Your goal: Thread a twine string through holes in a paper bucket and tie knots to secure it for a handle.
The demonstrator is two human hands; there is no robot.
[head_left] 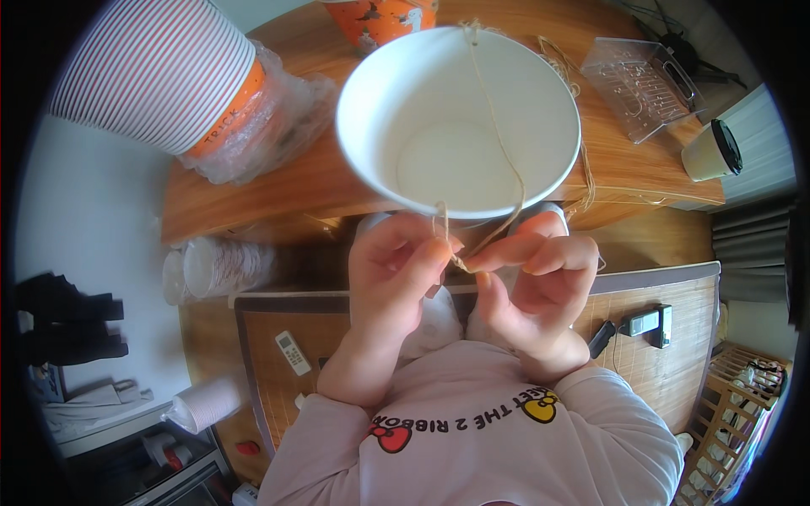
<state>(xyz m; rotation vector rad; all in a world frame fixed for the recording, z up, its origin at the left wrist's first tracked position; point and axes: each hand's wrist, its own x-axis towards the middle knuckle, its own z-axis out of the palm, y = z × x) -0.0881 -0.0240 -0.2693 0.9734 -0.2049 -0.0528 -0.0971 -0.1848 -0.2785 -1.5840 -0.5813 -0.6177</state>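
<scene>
A white-lined paper bucket (pixel 456 126) sits at the near edge of the wooden table, its mouth tilted toward me. Thin jute twine (pixel 498 126) is tied at the far rim and runs across the mouth to the near rim, where it loops and is twisted into a small knot. My left hand (pixel 392 261) pinches this knot between thumb and forefinger, just below the rim. Close beside it, my right hand (pixel 544 282) pinches the same twine with thumb and forefinger, other fingers curled. The bucket's outer side is mostly hidden.
A tall stack of nested buckets (pixel 160 76) in plastic wrap stands at the left. Behind is an orange patterned bucket (pixel 380 21). To the right are loose twine (pixel 561 67), a clear plastic box (pixel 641 88) and a lidded cup (pixel 713 152). A remote (pixel 293 352) lies on the mat.
</scene>
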